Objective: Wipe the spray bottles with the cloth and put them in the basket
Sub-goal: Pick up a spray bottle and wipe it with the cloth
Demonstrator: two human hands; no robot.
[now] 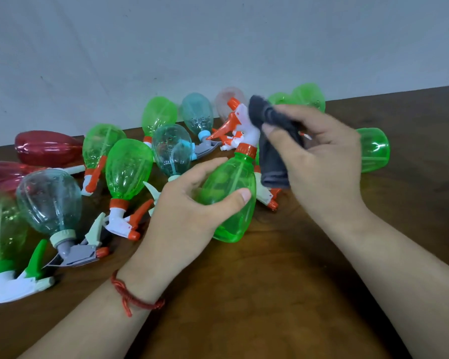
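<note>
My left hand [192, 203] grips a green spray bottle [233, 203] round its belly and holds it tilted above the table, with its white and orange trigger head [240, 123] pointing up and away. My right hand [319, 151] pinches a dark grey cloth [272, 151] and presses it against the back of that trigger head and the bottle's neck. Several other spray bottles lie on their sides on the table, among them a green one [128, 169] and a clear blue one [51, 200]. No basket is in view.
The brown wooden table [270, 294] meets a pale wall [166, 47] at the back. More bottles lie at the left, red ones [47, 147] among them, and another green one [373, 150] lies behind my right hand. A red string bracelet [135, 296] circles my left wrist.
</note>
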